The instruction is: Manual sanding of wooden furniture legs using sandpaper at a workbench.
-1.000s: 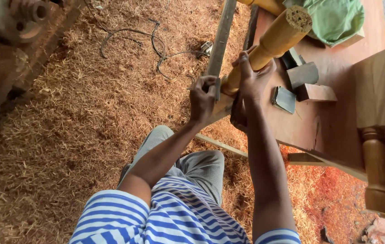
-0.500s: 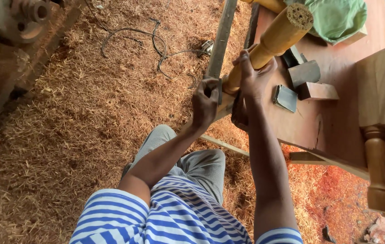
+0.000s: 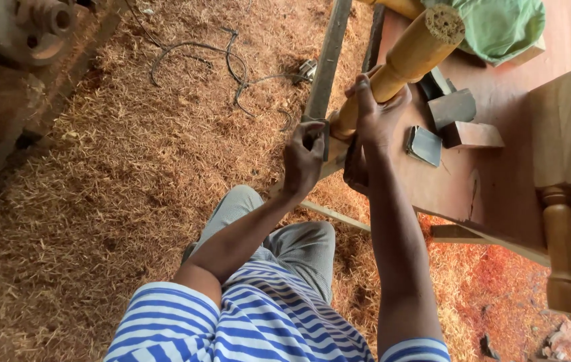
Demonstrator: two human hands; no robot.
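Reddish desk (image 3: 500,181), right of frame; turned wooden post (image 3: 402,64) slanting from upper centre to the desk edge. The post is steadied by the right hand (image 3: 376,117), grip wrapped around it. A small dark scraper (image 3: 324,137) is clenched in the left hand (image 3: 304,161) against the post's lower end: smoothing appears underway; steady pressure is needed next.

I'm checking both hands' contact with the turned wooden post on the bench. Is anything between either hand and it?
Nothing visible for the right hand: it grips the turned wooden post directly. The left hand holds a small flat piece against the post's lower end, so that piece lies between them.
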